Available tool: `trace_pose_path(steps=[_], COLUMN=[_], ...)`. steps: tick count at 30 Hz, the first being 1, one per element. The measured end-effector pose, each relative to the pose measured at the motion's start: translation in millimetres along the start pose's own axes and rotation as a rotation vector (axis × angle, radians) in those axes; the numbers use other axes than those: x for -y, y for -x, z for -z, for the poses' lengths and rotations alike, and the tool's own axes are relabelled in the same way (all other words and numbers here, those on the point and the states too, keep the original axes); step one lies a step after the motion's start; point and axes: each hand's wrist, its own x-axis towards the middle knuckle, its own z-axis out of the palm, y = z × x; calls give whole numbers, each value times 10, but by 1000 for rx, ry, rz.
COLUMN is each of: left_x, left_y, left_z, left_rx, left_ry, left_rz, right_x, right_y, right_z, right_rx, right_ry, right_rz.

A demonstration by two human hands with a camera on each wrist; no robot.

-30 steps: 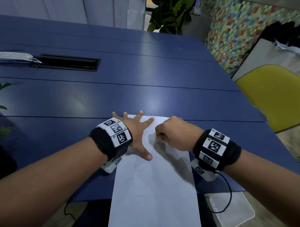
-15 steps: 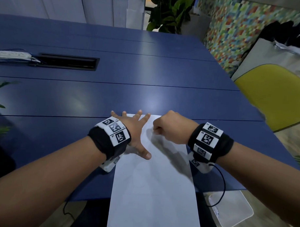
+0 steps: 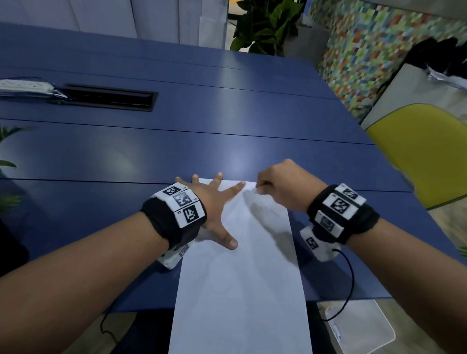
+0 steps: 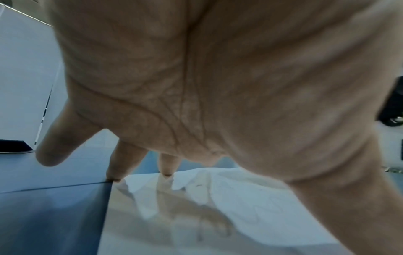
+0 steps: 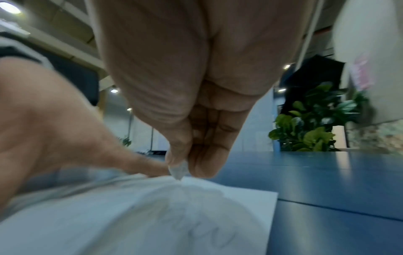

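A white sheet of paper [image 3: 242,283] lies on the blue table [image 3: 175,148], its near end hanging over the table's front edge. My left hand [image 3: 215,205] rests flat on the sheet's far left part, fingers spread. In the left wrist view the fingertips [image 4: 166,170] press at the paper [image 4: 218,215] near its far edge. My right hand [image 3: 261,187] is curled at the far edge on the right. Its thumb and forefinger [image 5: 181,169] pinch a small bit of the paper [image 5: 152,215], which rises into a low tent under the pinch.
A white power strip [image 3: 21,86] and a black cable slot [image 3: 108,99] lie at the table's far left. A yellow chair [image 3: 426,149] stands on the right, with plants [image 3: 264,21] behind the table. A clear plastic piece [image 3: 359,332] lies on the floor.
My right hand has moved from the sheet's upper middle to its far edge and now pinches it. The left hand stays flat in place.
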Motion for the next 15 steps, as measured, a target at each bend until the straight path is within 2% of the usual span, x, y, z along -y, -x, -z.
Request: trace_pose_path(steps=[3, 10, 15], left_x=[-21, -75, -89], left_y=[-7, -16, 11], left_z=[24, 70, 88], left_rx=[32, 60, 57], left_ry=[-21, -55, -58], left_rz=[15, 38, 33], right_x=[-15, 130, 28], right_y=[99, 183, 114], right_z=[-13, -223, -130], right_rx=[37, 112, 83], right_ry=[-37, 55, 145], right_rz=[43, 116, 50])
